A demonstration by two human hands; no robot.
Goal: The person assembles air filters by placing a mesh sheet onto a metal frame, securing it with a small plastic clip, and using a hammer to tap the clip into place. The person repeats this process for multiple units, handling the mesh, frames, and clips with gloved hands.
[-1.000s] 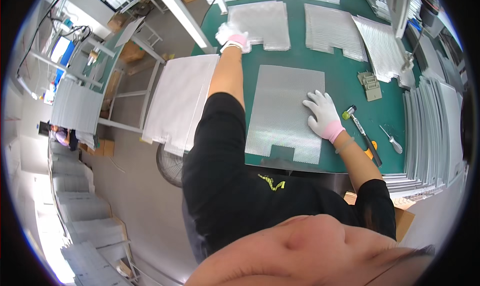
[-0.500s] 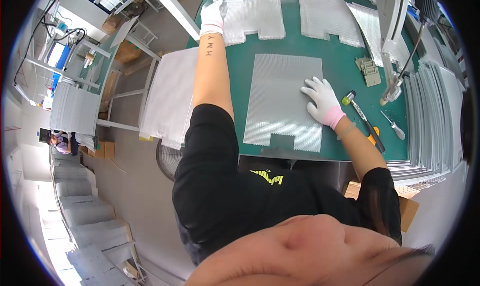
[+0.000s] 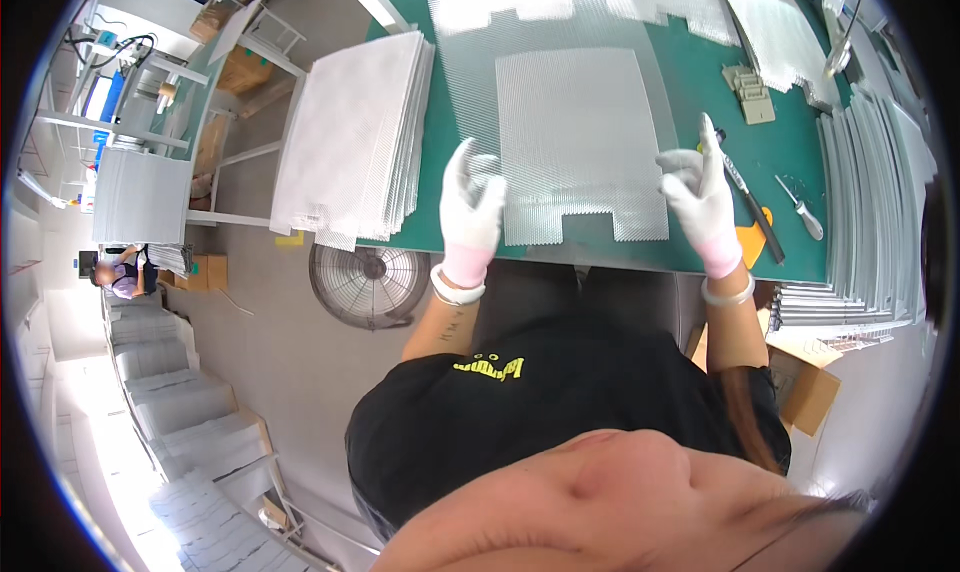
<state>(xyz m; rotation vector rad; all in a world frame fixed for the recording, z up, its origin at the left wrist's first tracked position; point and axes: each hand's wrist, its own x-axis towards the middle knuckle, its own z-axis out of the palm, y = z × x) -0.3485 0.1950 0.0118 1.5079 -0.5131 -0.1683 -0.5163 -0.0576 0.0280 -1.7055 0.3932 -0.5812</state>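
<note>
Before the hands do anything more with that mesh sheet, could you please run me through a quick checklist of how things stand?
1. Left hand on the sheet's left edge: ok, gloved fingers lie on the mesh sheet.
2. Right hand on the right edge: ok, fingers pinch it.
3. Sheet squared on the one beneath: cannot tell; the larger mesh layer shows around it.
4. Tools off the sheet: ok, utility knife and screwdriver lie to its right on the green mat.
5. Stack of sheets at the left: not ok, it overhangs the table edge.
</note>
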